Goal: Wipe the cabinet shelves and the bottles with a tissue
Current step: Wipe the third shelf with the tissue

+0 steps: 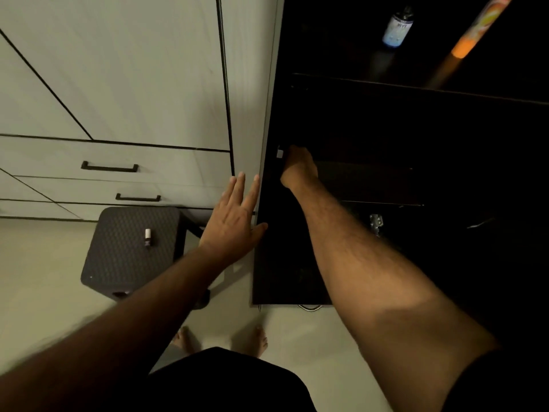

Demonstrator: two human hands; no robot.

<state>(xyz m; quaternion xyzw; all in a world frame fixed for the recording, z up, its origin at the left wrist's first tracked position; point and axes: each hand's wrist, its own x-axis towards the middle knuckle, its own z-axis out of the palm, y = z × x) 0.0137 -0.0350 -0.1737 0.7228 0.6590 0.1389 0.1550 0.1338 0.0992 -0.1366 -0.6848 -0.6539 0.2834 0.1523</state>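
Observation:
The dark cabinet stands open on the right, its shelves barely lit. My right hand reaches in at a lower shelf with its fingers curled, and a small white bit of tissue shows at the fingertips. My left hand is open and flat, its fingers spread against the cabinet's pale side edge. A dark bottle with a blue-white label stands on the upper shelf. A small bottle with a white cap lies on the stool outside.
An orange and yellow tube leans at the upper right of the cabinet. A dark woven stool stands on the floor to the left, below pale drawers with black handles. My bare feet are on the tiled floor.

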